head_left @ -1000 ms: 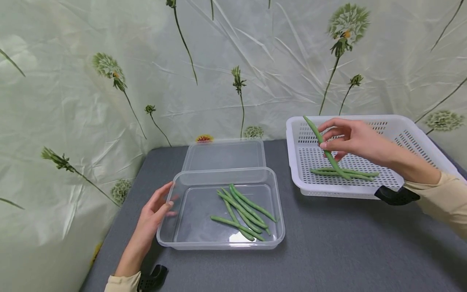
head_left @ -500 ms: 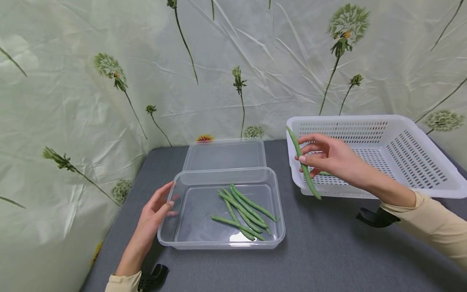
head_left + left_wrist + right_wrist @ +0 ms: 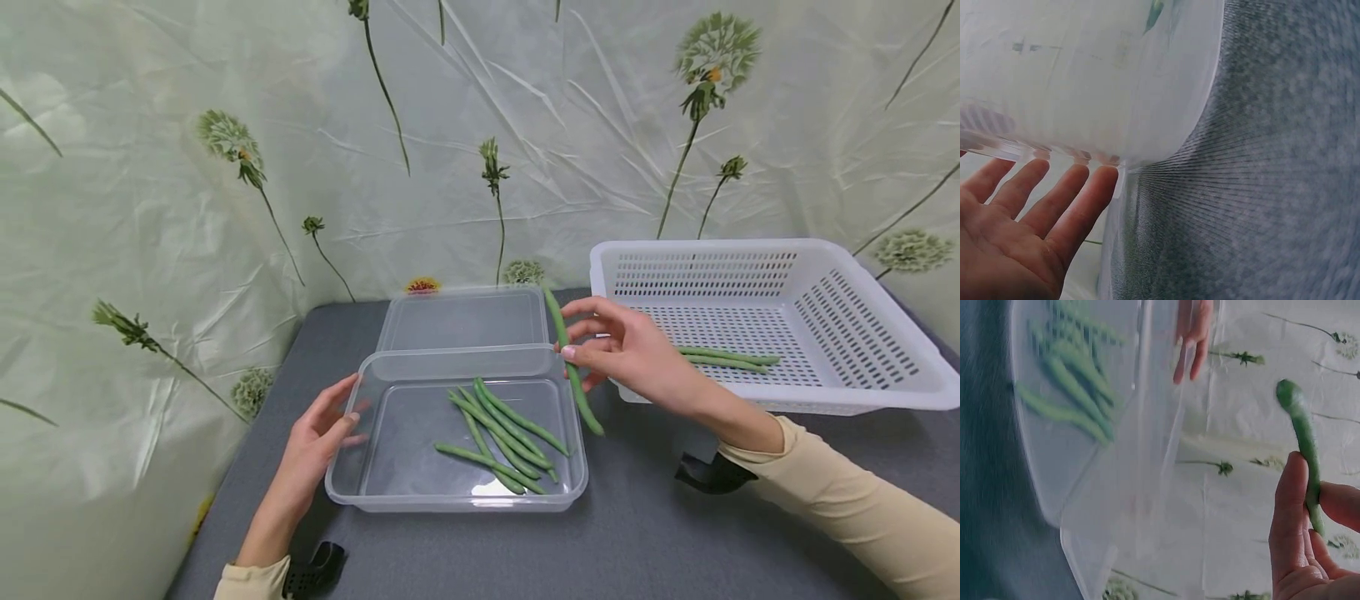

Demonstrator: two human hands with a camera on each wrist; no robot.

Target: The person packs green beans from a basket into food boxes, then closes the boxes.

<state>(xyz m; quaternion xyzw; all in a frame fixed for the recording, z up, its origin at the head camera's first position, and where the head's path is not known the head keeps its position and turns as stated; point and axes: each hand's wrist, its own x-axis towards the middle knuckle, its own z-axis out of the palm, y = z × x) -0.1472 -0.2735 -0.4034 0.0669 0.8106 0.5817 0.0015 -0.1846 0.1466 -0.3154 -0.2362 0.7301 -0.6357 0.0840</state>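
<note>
My right hand (image 3: 637, 354) pinches a green bean (image 3: 573, 367) between thumb and fingers, near the right rim of a clear plastic container (image 3: 457, 504). The right wrist view shows that bean (image 3: 1304, 437) standing out past the fingertips. Several green beans (image 3: 502, 433) lie together in the right half of the container. At the container's left side rests my left hand (image 3: 311, 454). Its fairly straight fingertips touch the outer wall in the left wrist view, where the hand (image 3: 1029, 231) shows palm and fingers; the thumb is not clearly seen there.
A white perforated basket (image 3: 862, 333) stands at the right, with a few green beans (image 3: 727, 358) on its floor. Behind the container lies a clear lid (image 3: 465, 321) on the grey table (image 3: 637, 533). A flower-printed sheet (image 3: 420, 208) hangs at the back and left.
My right hand has carried the green bean left, out of the white basket and over to the clear container's right edge. The left hand has stayed at the container's side.
</note>
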